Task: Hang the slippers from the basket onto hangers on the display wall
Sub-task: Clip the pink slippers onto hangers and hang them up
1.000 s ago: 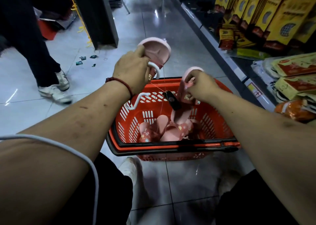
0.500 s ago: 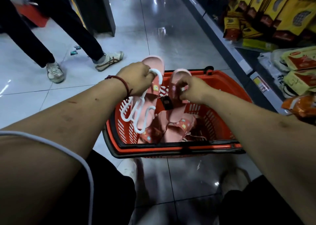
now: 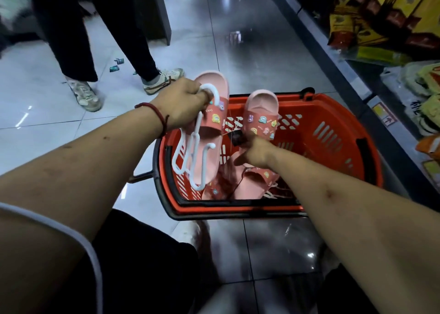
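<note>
Two pink slippers held above the red basket (image 3: 333, 132): the left hand (image 3: 181, 104) curls its fingers round the white hanger (image 3: 192, 151) hook and the first slipper (image 3: 209, 135) together, apparently to pair them, while the right hand (image 3: 259, 154) pinches the second slipper (image 3: 262, 116) at its lower end, keeping it upright beside the first, with the remaining slippers (image 3: 252, 182) lying in the basket.

The left hand (image 3: 181, 104) and the right hand (image 3: 258, 155) are bare, and the forearms (image 3: 83, 161) are bare too, with some small dark marks. A thin red string bracelet (image 3: 156, 113) goes around the left wrist. A narrow white line (image 3: 94, 254), cord or trim, crosses the left upper arm. Black cloth (image 3: 142, 266) covers the legs.
</note>
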The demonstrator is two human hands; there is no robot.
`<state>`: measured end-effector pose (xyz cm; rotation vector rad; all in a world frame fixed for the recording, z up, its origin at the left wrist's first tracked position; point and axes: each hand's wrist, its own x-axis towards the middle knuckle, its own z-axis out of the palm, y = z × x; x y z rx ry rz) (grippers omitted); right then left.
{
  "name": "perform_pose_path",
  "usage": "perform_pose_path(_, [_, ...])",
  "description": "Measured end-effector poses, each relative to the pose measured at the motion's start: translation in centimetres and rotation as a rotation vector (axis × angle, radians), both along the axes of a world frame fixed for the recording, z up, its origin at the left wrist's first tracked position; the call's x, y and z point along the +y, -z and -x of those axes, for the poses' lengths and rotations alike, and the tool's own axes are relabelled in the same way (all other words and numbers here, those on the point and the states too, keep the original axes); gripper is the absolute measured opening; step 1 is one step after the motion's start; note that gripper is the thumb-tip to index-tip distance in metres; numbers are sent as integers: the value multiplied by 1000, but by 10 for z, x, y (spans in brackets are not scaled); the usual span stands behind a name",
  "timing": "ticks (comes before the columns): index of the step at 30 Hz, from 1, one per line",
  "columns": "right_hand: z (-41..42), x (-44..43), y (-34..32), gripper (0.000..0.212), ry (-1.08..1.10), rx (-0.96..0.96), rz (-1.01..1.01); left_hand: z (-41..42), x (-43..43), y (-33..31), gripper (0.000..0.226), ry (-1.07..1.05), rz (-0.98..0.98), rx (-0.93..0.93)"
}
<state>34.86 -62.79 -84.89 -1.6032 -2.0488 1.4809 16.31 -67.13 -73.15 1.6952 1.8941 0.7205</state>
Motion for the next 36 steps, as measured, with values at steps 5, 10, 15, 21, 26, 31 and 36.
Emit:
perform_pose_path(5, [17,-8,11,64,53,94,115,3,-3,-1,40,16,-16,-176])
perform_pose_path(10, [15,-8,0,13,122,102,36,10,-9,-1,41,-49,-19,-120])
perform_pose_path(15, [-11,-13,-19,17,143,60,-47,14,-19,-1,39,-41,9,-43])
perform_pose_path(21, [-29,-23,-67,17,339,224,-181,-4,-20,-8,37,-64,-74,-55])
perform_pose_path(26, [-45,-12,-105,21,501,371,-236,-21,-16,-18,45,-108,-240,-164])
perform_pose_path(31, [-58,-13,-128,26,452,558,-236,-41,-14,-31,33,-85,-452,-180])
perform_pose_path(36, [-74,-16,-89,13,402,393,139,-36,-10,-16,34,-19,-347,101])
